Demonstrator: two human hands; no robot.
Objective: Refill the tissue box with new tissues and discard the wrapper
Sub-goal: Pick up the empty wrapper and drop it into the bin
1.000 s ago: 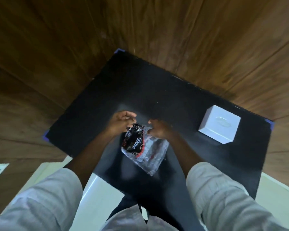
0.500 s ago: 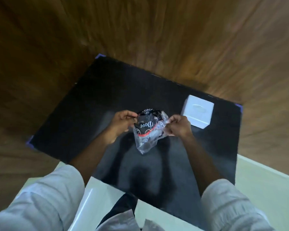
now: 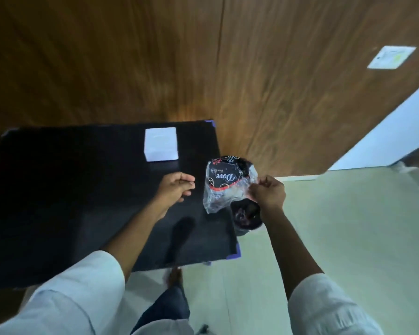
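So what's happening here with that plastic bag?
A person in pale sleeves is throwing out an empty clear plastic wrapper with black printed branding. The right hand pinches it and holds it over a small dark bin beside the black table. The left hand hovers over the table, holding nothing. The white cube-shaped tissue box sits closed on the table's far side.

A home or office room: wood-panelled wall (image 3: 252, 68), wall socket (image 3: 391, 57), tiled floor (image 3: 348, 226)
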